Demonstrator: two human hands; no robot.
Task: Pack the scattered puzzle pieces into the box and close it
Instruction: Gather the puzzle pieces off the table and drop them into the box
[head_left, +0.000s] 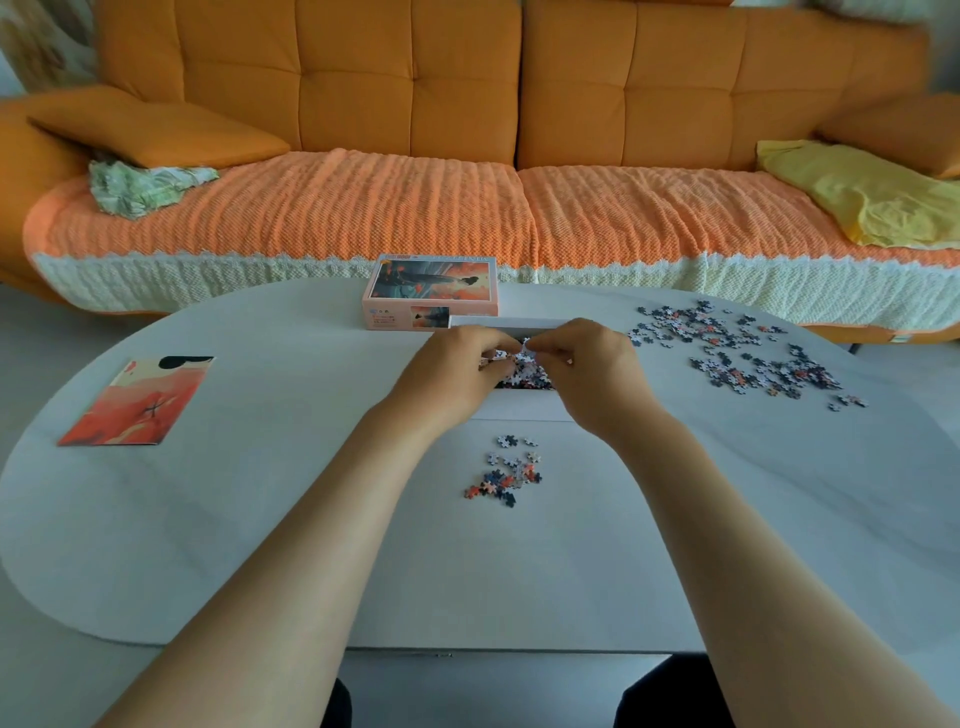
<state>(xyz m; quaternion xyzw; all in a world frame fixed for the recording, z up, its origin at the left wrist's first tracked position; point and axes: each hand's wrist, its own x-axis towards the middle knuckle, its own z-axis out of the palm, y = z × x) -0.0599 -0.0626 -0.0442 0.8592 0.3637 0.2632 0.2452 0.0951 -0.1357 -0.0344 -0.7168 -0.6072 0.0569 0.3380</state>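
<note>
free: bare counter (270, 530) at lower left and lower right | blocked: small pile (501, 475) centre, puzzle pieces (737, 353) right, box lid (431, 288) top centre, print (137, 400) left

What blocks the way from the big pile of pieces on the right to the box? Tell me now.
Nothing does. Bare table lies between the pile and the box. Only the right hand hovers at the box's right side.

Your bench (260, 519) is pale grey. The puzzle pieces (737, 353) are navy, white and coral. Your box lid (431, 291) is peach with a dark and orange picture; the print (137, 402) is red-orange, cream and black. The sofa (363, 78) is orange.
</note>
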